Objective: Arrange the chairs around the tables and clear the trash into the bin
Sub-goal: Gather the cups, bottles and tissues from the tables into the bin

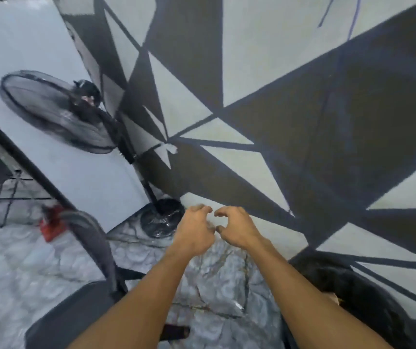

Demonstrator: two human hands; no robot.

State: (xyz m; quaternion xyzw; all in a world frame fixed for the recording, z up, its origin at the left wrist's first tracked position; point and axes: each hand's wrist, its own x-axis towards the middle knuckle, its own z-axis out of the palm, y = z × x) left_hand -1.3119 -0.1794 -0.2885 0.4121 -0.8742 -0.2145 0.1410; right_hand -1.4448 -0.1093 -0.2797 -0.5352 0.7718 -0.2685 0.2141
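grey chair (71, 316) left, black bin (350, 293) right

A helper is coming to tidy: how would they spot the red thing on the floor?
Start at the white panel with the black pedestal fan in front. Follow its lower edge to the pale floor, left of the grey chair. The red item is the only red thing there.
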